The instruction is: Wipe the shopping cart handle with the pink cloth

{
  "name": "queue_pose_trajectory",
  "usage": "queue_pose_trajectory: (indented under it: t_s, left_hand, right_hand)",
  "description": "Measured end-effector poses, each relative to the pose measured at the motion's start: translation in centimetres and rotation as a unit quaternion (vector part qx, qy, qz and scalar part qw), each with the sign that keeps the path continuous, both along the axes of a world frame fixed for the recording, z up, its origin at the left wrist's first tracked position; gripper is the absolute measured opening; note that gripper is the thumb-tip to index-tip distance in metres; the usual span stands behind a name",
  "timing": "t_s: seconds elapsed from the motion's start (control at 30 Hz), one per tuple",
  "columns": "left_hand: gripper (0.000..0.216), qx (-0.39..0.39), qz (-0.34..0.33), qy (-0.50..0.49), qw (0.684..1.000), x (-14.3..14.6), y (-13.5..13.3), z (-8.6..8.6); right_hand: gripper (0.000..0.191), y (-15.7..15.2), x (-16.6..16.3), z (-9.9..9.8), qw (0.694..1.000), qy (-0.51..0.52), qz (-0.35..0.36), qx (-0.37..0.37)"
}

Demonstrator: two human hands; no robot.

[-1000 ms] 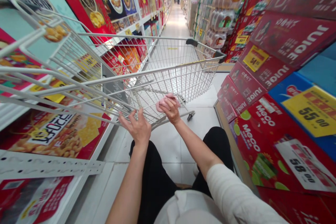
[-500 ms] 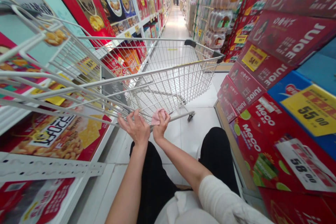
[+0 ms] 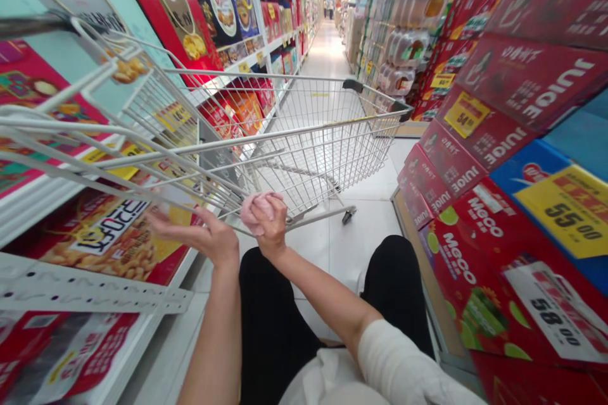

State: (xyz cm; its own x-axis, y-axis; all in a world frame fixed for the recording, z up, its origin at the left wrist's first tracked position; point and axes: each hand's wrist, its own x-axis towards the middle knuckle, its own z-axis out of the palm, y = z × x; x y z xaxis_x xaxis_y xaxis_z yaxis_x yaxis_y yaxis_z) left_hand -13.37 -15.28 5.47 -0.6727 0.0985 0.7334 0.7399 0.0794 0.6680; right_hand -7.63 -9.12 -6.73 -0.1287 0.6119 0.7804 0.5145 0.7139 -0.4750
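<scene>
A metal wire shopping cart [image 3: 332,133] stands in the aisle right in front of me, seen from low down. My right hand [image 3: 272,223] is closed around a bunched pink cloth [image 3: 251,210] and presses it against the cart's lower frame. Just left of it, my left hand [image 3: 202,235] reaches out under the cart's wire side with its fingers stretched out and nothing in it. Below the hands I see my legs in black trousers [image 3: 280,323] and a white sleeve [image 3: 403,367].
Shelves of snack boxes [image 3: 102,234] run along the left. Stacked red juice cartons [image 3: 498,133] with yellow price tags line the right. A white tiled aisle [image 3: 327,50] leads far ahead past pallets of bottled drinks [image 3: 403,44].
My right hand has brought the pink cloth leftward and nearer along the cart's frame. My left hand has swung out to the left and turned, fingers extended.
</scene>
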Motion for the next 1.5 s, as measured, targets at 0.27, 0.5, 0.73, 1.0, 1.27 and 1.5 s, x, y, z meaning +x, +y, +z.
queue_pose_trajectory:
  t_s: [0.27, 0.5, 0.73, 1.0, 1.27, 1.5]
  left_hand:
    - [0.057, 0.062, -0.202, -0.170, 0.962, -2.3, 2.1, 1.2]
    - [0.057, 0.049, -0.167, -0.169, 0.970, -2.6, 2.3, 0.3]
    - [0.062, 0.077, -0.204, -0.160, 0.963, -3.1, 2.0, -0.5]
    - [0.066, 0.059, -0.191, -0.162, 0.966, -2.9, 2.3, -0.9]
    - [0.074, 0.056, -0.209, -0.156, 0.964, -2.6, 2.0, -0.7]
    - [0.066, 0.060, -0.187, -0.166, 0.966, -1.8, 2.4, -0.8]
  right_hand:
    - [0.021, 1.5, 1.6, -1.0, 0.988, 0.046, -0.030, 0.143]
    - [0.026, 2.2, -1.4, 5.3, 0.979, 0.019, 0.023, 0.201]
    - [0.018, 3.2, 0.5, 3.7, 0.973, -0.060, 0.025, 0.223]
    - [0.026, 3.4, -1.1, 8.9, 0.965, -0.088, 0.026, 0.244]
    - [0.018, 2.8, 0.6, 8.0, 0.970, -0.091, 0.000, 0.226]
    - [0.027, 2.4, -0.6, 13.7, 0.966, -0.111, 0.026, 0.230]
